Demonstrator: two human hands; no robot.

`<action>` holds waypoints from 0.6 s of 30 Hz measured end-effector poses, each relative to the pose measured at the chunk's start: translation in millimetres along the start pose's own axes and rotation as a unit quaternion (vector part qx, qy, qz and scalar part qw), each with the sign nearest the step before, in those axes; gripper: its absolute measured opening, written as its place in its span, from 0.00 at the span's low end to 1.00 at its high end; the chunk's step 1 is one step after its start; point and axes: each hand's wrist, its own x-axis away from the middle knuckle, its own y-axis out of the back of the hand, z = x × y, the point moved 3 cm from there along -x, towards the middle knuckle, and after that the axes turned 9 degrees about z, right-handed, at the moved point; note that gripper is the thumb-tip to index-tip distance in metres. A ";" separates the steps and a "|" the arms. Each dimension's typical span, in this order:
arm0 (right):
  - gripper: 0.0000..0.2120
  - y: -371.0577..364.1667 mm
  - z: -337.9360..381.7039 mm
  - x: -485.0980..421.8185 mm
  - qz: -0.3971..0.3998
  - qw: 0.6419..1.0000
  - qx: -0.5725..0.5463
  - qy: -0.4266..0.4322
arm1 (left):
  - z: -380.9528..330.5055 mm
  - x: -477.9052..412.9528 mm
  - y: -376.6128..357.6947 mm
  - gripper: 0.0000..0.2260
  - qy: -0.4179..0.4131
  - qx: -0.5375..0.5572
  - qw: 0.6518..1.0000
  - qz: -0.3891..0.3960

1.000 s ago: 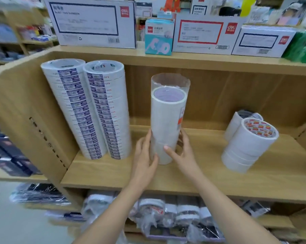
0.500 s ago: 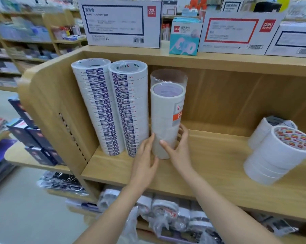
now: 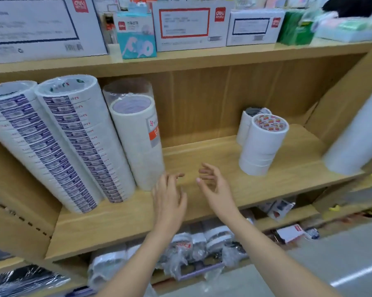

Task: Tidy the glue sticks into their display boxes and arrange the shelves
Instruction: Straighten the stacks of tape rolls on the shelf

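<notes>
Indoors, wooden shelf (image 3: 213, 151), tape stacks (image 3: 73, 136), shop aisle

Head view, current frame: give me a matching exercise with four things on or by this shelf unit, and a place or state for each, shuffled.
Things:
1. wrapped tape stack
2. short tape stack
3. teal box
4. left hand

Places or states:
A. on the top board, between white cartons
B. open, holding nothing
C. right beside the blue-labelled stacks
D. on the right part of the shelf, red print on top

Pairs: 1-C, 2-D, 3-A, 4-B.
</notes>
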 end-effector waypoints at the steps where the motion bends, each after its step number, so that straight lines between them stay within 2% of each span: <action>1: 0.18 14.9 -3.3 9.7 -0.036 0.999 0.009 0.001 | -6.8 -1.4 -14.1 0.21 -0.011 -0.011 0.999 0.048; 4: 0.11 60.7 -11.4 35.0 -0.142 0.989 0.039 0.005 | -27.8 -5.9 -52.3 0.28 -0.036 -0.018 0.986 0.161; 7: 0.13 104.3 -23.1 44.1 -0.240 0.969 0.053 -0.005 | -47.1 -14.2 -79.2 0.30 -0.038 0.000 0.975 0.218; 9: 0.17 131.3 -32.9 39.6 -0.273 0.958 0.088 -0.010 | -60.1 -22.7 -94.2 0.31 -0.039 0.019 0.973 0.228; 11: 0.25 155.8 -46.5 28.4 -0.249 0.962 0.100 -0.044 | -73.9 -34.2 -108.4 0.33 -0.043 0.045 0.975 0.215; 13: 0.34 173.3 -61.6 13.3 -0.179 0.978 0.065 -0.089 | -86.9 -47.4 -121.5 0.34 -0.028 0.079 0.977 0.197; 15: 0.38 181.9 -71.3 -0.4 -0.106 0.988 0.035 -0.110 | -100.7 -59.6 -133.6 0.35 -0.013 0.110 0.977 0.183; 18: 0.30 191.5 -79.2 -16.8 -0.049 0.996 -0.013 -0.075 | -118.2 -72.0 -149.2 0.35 0.015 0.173 0.971 0.164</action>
